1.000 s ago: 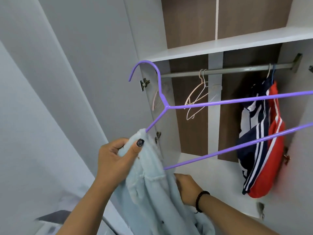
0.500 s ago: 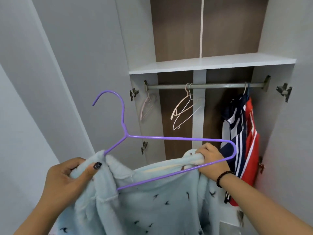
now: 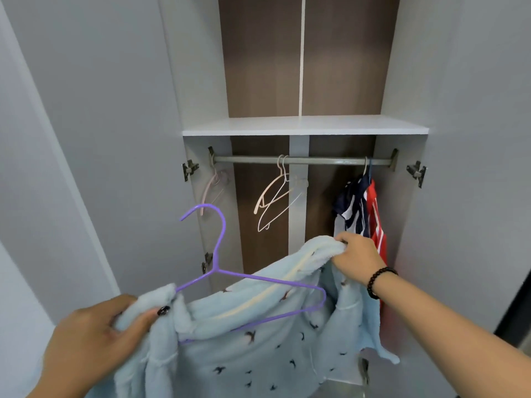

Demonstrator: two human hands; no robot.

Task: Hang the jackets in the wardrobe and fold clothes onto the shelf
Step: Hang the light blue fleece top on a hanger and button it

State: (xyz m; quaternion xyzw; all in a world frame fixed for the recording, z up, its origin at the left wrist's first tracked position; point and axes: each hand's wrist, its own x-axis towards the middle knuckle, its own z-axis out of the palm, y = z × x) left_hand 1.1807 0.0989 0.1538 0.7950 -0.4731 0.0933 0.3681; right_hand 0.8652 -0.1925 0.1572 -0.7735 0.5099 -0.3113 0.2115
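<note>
Your left hand sat low, fingers curled, thumb pinched on top. Right hand was higher and further out, arm extended, grip closed, beaded bracelet on wrist.

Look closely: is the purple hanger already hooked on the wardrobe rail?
No, the purple hanger hangs free below the rail, its hook in open air.

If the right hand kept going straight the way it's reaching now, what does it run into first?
Probably the navy striped jacket hanging on the rail, just past the right hand gripping the blue fleece. Depth is unclear from one view.
</note>
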